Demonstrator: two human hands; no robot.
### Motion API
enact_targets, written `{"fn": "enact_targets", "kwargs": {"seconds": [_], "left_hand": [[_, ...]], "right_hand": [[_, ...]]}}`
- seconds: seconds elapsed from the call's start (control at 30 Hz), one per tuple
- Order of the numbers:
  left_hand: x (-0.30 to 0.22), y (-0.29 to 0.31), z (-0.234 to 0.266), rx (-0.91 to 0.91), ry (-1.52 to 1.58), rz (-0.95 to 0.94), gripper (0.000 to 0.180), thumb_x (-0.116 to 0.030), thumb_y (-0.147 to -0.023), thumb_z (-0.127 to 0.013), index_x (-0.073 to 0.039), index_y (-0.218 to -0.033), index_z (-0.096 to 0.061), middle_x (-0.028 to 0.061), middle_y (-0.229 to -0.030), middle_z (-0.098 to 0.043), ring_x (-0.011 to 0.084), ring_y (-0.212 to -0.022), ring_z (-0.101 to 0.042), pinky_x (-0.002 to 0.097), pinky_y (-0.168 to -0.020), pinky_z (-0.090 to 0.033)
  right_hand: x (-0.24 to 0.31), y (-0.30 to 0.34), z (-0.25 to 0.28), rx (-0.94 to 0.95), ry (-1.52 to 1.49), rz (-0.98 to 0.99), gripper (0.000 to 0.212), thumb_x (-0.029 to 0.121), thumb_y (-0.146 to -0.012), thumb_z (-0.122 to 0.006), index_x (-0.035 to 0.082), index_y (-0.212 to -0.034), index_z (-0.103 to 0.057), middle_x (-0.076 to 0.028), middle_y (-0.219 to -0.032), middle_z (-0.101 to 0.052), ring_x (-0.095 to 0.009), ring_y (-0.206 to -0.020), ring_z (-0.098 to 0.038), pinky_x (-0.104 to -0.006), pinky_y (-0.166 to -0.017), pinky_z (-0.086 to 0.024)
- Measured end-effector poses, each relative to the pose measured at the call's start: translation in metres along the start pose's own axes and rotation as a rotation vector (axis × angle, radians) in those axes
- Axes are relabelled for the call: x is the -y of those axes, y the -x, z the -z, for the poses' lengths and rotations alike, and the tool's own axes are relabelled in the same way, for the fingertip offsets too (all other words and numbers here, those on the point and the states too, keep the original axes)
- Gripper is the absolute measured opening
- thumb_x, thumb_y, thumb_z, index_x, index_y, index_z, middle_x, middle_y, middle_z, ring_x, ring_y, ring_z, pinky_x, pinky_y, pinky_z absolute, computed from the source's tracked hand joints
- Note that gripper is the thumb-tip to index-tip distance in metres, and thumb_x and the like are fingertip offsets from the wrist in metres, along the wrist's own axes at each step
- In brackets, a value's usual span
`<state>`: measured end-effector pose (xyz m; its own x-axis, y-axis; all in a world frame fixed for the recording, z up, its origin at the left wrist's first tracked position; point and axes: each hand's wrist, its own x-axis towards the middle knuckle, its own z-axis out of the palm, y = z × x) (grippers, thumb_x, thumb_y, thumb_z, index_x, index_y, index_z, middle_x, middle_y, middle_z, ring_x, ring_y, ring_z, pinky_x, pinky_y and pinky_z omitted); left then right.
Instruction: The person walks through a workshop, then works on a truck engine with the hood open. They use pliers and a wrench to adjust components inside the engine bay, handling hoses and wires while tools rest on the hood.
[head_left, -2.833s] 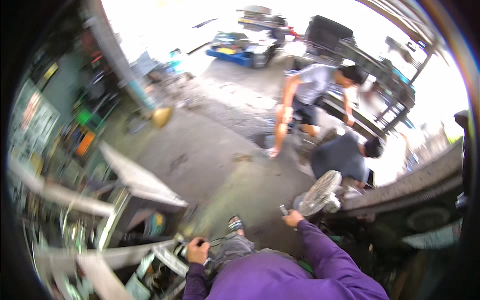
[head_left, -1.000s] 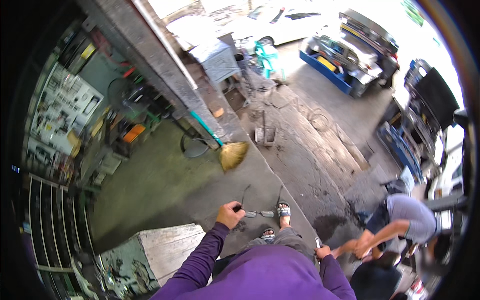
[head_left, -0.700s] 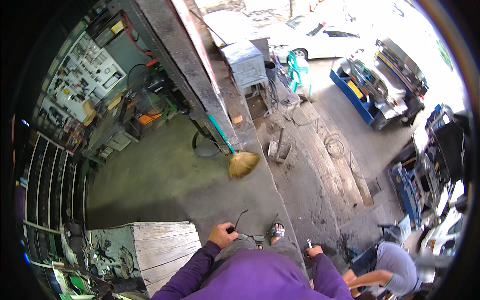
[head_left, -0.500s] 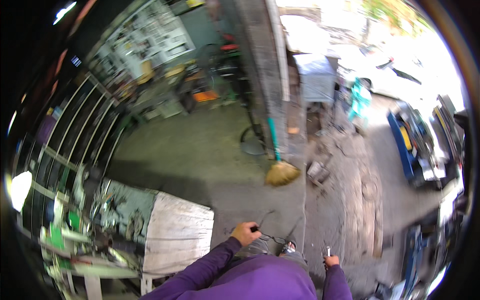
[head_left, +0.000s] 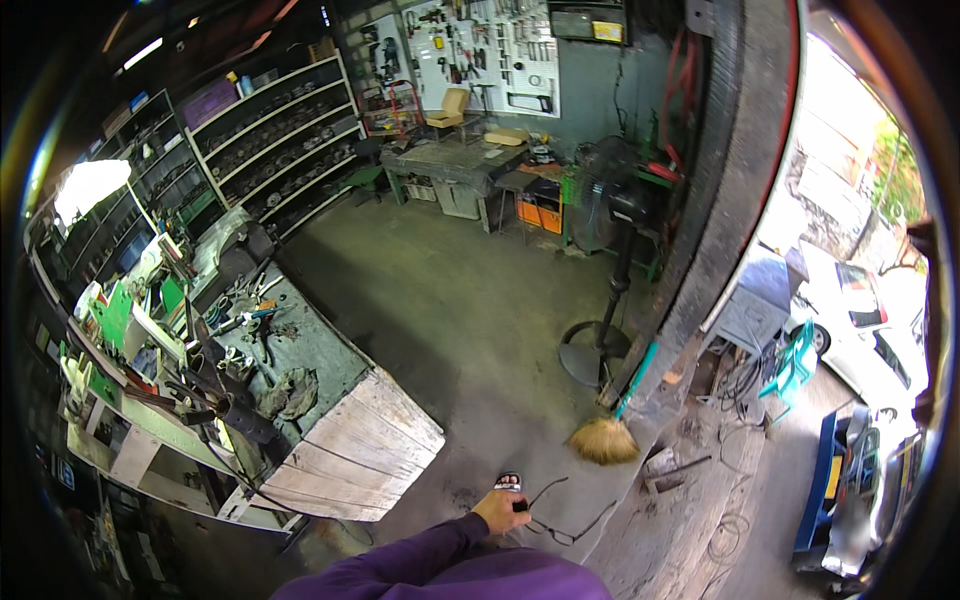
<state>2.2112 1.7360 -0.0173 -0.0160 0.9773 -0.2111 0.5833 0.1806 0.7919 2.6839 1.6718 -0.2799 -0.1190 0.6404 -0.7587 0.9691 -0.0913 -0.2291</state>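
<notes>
My left hand is closed around one end of a pair of dark, thin-framed eyeglasses, just in front of my body. Both temple arms of the glasses are unfolded and stick out away from me. A small black part shows at the fingertips; whether it belongs to the glasses is unclear. Below the hand, a sandalled foot stands on the concrete floor. My right hand is out of the picture. The purple sleeve of my left arm reaches in from the lower edge.
To the left stands a workbench with a whitish wooden end and scattered tools. Ahead right, a straw broom leans by a pillar, near a pedestal fan. Shelves and a tool board line the back.
My view has swung left toward the workshop interior. The left hand still holds the eyeglasses. My right hand, which held a small shiny metal tool, has left the picture.
</notes>
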Motion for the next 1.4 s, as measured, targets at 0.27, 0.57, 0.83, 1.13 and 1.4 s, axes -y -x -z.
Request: {"fn": "enact_targets", "kwargs": {"seconds": [0.27,0.57,0.83,1.13,1.4], "left_hand": [[0.042,-0.114,0.093,-0.062,0.198,0.042,0.031,-0.028,-0.080,-0.072,-0.002,-0.097,-0.070,0.0137,-0.075,-0.071,0.0201,-0.068,-0.066,0.0371,-0.068,-0.054],[0.104,-0.182,0.247,-0.304,0.201,0.085,0.032,-0.025,-0.078,-0.073,-0.001,-0.099,-0.071,0.0190,-0.081,-0.071,0.0268,-0.070,-0.070,0.0385,-0.065,-0.054],[0.175,-0.210,0.301,-0.505,0.420,0.389,0.026,-0.018,-0.076,-0.074,0.003,-0.092,-0.071,0.0146,-0.071,-0.068,0.0161,-0.064,-0.063,0.0330,-0.064,-0.051],[0.230,-0.311,0.429,-0.671,0.411,0.698,0.029,-0.019,-0.077,-0.072,0.004,-0.094,-0.071,0.0188,-0.083,-0.074,0.0214,-0.075,-0.071,0.0355,-0.074,-0.056],[0.294,-0.393,0.554,-0.958,0.501,0.732,0.016,-0.009,-0.079,-0.067,0.003,-0.089,-0.067,0.0070,-0.074,-0.067,0.0111,-0.066,-0.058,0.0307,-0.063,-0.049]], "right_hand": [[0.111,-0.071,0.098,0.017,-0.136,-0.111,0.017,0.016,-0.088,-0.063,0.002,-0.083,-0.071,-0.011,-0.065,-0.067,-0.026,-0.055,-0.067,-0.0402,-0.049,-0.051],[0.238,-0.150,0.203,0.073,0.183,0.243,0.013,0.014,-0.089,-0.061,0.005,-0.086,-0.070,-0.008,-0.063,-0.066,-0.023,-0.051,-0.064,-0.0382,-0.044,-0.048],[0.387,-0.265,0.290,0.245,0.581,0.443,0.016,0.015,-0.088,-0.056,0.016,-0.091,-0.072,-0.005,-0.064,-0.066,-0.022,-0.052,-0.065,-0.0371,-0.046,-0.049],[0.619,-0.433,0.400,0.156,0.426,0.448,0.035,0.027,-0.095,-0.054,0.012,-0.123,-0.070,-0.018,-0.126,-0.067,-0.036,-0.115,-0.064,-0.0431,-0.098,-0.051],[0.934,-0.654,0.533,-0.051,0.106,0.414,0.027,0.018,-0.083,-0.067,-0.005,-0.095,-0.070,-0.023,-0.081,-0.071,-0.038,-0.076,-0.069,-0.0483,-0.070,-0.052]]}}
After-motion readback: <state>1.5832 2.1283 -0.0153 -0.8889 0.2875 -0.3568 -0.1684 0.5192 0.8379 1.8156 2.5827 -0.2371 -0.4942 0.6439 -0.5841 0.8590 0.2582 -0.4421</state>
